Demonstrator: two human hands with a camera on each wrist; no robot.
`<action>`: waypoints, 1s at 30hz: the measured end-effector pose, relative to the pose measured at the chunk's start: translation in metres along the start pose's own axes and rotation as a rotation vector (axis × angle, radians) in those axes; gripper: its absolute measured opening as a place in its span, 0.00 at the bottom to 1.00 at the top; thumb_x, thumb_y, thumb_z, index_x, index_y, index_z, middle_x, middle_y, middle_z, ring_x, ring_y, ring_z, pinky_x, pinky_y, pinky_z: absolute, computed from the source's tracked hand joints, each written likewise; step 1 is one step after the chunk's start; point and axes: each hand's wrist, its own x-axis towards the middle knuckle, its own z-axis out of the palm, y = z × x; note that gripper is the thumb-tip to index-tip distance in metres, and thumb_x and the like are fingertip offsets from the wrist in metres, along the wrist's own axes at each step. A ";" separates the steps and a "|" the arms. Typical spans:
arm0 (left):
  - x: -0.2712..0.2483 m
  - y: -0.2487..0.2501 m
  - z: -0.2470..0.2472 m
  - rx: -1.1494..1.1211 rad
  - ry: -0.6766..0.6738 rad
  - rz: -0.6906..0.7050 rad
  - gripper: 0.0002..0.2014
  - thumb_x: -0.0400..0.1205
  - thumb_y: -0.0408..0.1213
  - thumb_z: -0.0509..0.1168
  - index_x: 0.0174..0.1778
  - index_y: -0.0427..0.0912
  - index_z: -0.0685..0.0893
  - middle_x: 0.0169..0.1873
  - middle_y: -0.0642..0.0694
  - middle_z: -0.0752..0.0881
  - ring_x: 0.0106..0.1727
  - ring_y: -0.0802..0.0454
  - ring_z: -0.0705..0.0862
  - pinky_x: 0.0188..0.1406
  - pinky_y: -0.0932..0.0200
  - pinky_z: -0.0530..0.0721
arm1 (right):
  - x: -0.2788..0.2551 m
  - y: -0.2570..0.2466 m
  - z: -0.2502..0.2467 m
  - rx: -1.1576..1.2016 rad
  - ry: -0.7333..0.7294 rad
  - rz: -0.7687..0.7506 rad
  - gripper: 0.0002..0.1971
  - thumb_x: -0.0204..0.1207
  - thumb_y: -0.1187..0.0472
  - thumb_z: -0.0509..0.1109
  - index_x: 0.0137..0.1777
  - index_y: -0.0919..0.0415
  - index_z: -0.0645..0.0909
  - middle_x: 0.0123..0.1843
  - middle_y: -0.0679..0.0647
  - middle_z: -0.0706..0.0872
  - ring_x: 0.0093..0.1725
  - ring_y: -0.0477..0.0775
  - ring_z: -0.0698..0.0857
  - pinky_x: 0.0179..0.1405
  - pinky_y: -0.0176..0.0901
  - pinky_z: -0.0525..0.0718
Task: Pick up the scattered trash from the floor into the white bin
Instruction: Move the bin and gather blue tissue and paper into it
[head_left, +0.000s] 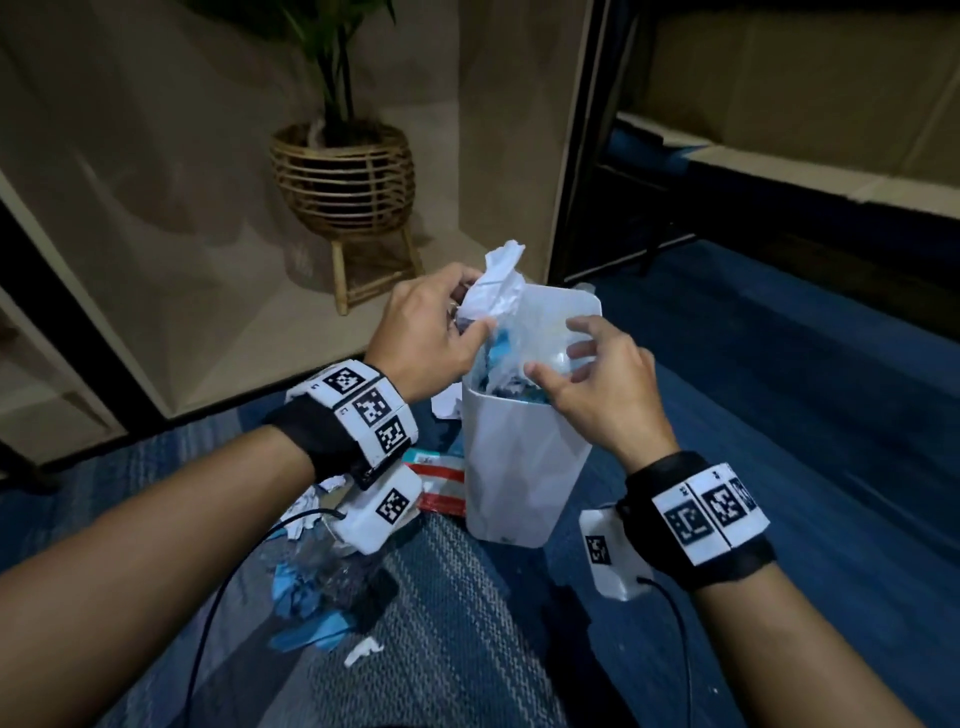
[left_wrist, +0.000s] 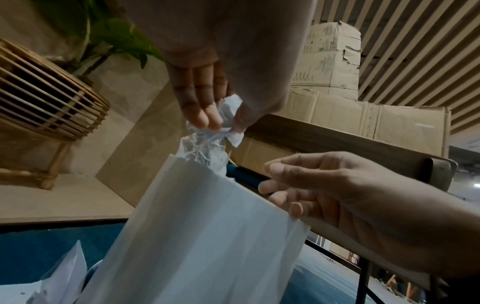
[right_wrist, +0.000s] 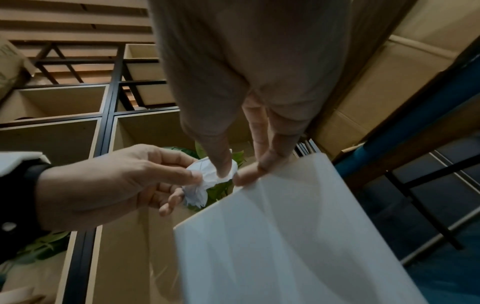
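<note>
Here the left hand (head_left: 431, 332) pinches crumpled paper (head_left: 496, 286) over the white bin (head_left: 519, 467); right hand (head_left: 602, 384) loosely spread.

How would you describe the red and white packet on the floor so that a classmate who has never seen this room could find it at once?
Start at the white bin standing on the blue carpet. Look at the floor just left of its base, below the left hand's wristband. The red and white packet lies flat there; unlike the crumpled white paper and blue scraps nearby, it is smooth, with red bands.
</note>
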 end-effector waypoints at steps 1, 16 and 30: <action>-0.001 0.000 0.003 0.013 -0.007 0.001 0.15 0.76 0.40 0.74 0.58 0.47 0.84 0.40 0.58 0.84 0.32 0.66 0.78 0.39 0.69 0.78 | -0.003 0.001 -0.001 0.024 0.029 -0.024 0.29 0.72 0.48 0.81 0.72 0.51 0.78 0.56 0.50 0.85 0.56 0.53 0.86 0.55 0.45 0.85; -0.016 0.006 0.013 0.090 -0.143 -0.012 0.08 0.80 0.45 0.69 0.42 0.48 0.92 0.23 0.64 0.78 0.27 0.62 0.76 0.39 0.64 0.75 | -0.041 0.013 0.009 0.244 0.235 -0.312 0.03 0.77 0.62 0.77 0.43 0.56 0.87 0.41 0.46 0.89 0.33 0.45 0.87 0.32 0.41 0.87; -0.171 -0.118 -0.013 0.228 -0.483 -0.542 0.05 0.71 0.34 0.73 0.34 0.50 0.87 0.37 0.48 0.91 0.37 0.52 0.86 0.51 0.58 0.86 | -0.108 0.048 0.165 -0.136 -0.595 -0.288 0.03 0.74 0.59 0.74 0.45 0.50 0.85 0.44 0.52 0.90 0.44 0.55 0.88 0.47 0.51 0.88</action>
